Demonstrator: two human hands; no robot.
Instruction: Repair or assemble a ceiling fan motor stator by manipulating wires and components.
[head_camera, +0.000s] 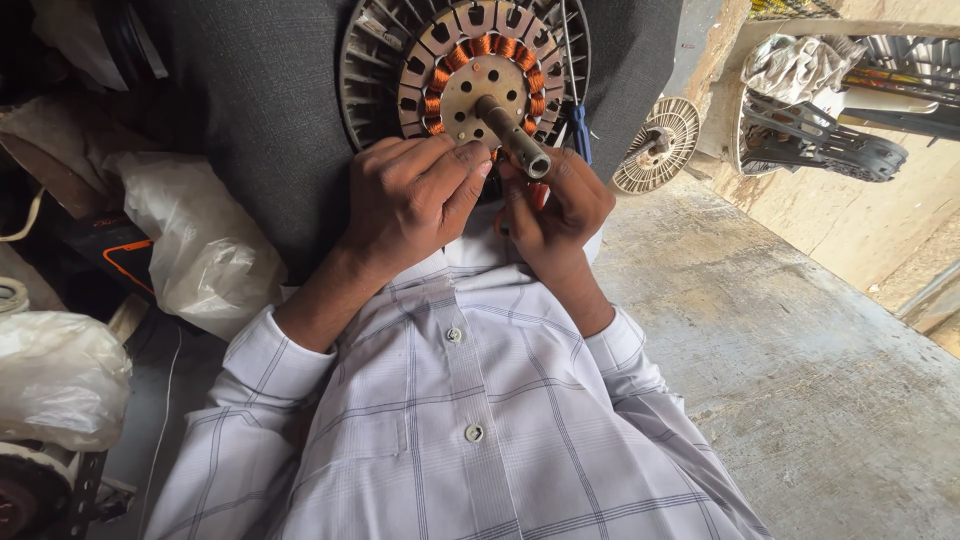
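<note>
A round motor stator with copper windings and a metal shaft rests on dark cloth in front of me. My left hand is curled at the stator's near edge, its fingertips pressed against the base of the shaft. Just right of the shaft, my right hand is closed around a small red object; I cannot make out what it is. A blue-handled screwdriver lies against the stator's right side, just above my right hand.
White plastic bags lie on the left, another bag lower down. A second round rotor part and a black ribbed fan part sit at the upper right. A worn concrete surface spreads to the right.
</note>
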